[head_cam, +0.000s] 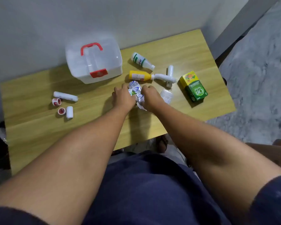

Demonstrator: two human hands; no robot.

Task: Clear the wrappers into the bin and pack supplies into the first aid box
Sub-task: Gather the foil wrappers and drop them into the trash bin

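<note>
Single head cam, high, angled fwd and down over table (39, 135), close above forearms.

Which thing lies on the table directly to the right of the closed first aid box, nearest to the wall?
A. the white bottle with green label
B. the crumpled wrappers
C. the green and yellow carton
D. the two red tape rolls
A: the white bottle with green label lies on its side just right of the first aid box, farther back than the yellow bottle.

Translucent white first aid box (94, 62) with red handle (91, 47), yellow bottle (139, 75), green-striped white bottle (141, 61), green-and-yellow carton (193, 86), silvery crumpled wrappers (136, 93), light woodgrain table (39, 127)
</note>
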